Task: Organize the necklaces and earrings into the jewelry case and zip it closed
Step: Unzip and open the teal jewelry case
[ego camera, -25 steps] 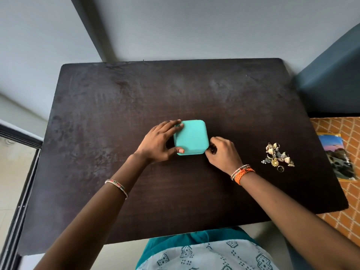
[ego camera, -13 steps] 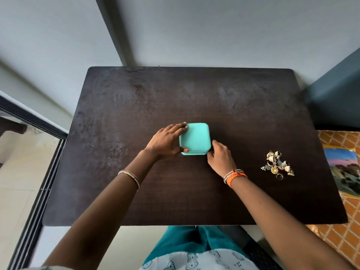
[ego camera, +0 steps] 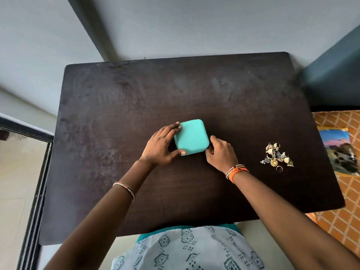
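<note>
A small teal jewelry case (ego camera: 191, 137) lies with its lid down in the middle of the dark wooden table (ego camera: 194, 90). My left hand (ego camera: 161, 147) grips its left side, fingers along the far edge and thumb on the near edge. My right hand (ego camera: 220, 152) is at the case's near right corner, fingers curled and pinching something at the edge, likely the zipper pull, which is hidden. A heap of gold and silver earrings and rings (ego camera: 277, 155) lies on the table to the right, apart from both hands.
A bed with an orange patterned sheet (ego camera: 342, 221) and a picture book (ego camera: 339, 152) stands right of the table. A dark blue cushion (ego camera: 335, 75) is at the back right. Walls run behind the table, and a dark window frame (ego camera: 35, 191) runs down the left.
The camera view has shifted; the table sits lower and more to the right in frame. Both hands stay on the case, which has turned slightly. The jewelry heap has not moved.
</note>
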Motion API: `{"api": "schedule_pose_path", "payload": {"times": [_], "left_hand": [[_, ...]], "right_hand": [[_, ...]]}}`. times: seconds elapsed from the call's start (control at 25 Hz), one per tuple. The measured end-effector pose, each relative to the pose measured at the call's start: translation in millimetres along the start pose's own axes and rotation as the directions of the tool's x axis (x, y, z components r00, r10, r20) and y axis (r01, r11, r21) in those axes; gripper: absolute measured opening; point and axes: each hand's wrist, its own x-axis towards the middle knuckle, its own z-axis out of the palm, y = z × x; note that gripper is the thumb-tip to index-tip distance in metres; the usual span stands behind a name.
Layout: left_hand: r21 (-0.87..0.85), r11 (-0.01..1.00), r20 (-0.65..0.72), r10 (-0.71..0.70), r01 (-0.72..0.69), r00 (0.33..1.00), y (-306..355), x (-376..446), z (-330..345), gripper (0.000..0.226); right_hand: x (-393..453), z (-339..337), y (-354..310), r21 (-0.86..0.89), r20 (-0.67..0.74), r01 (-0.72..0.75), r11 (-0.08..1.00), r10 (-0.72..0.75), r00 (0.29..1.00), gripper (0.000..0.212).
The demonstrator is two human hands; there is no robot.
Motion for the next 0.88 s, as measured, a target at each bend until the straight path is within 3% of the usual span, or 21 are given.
{"api": "schedule_pose_path", "payload": {"times": [0.16,0.48,0.88], "left_hand": [[-0.044,0.999,-0.041,0.012,-0.014,0.999,-2,0,4,0.086],[-0.051,0.986,-0.216,0.145,-0.159,0.966,-16,3,29,0.085],[0.013,0.973,-0.343,0.221,-0.231,0.913,-19,-1,41,0.079]], "right_hand": [[4,6,11,-0.022,-0.015,0.088,0.996,-0.089,0.996,0.018],[7,34,30,-0.150,-0.317,0.225,0.963,-0.262,0.911,0.025],[3,38,26,-0.168,-0.343,0.206,0.964,-0.253,0.904,0.022]]}}
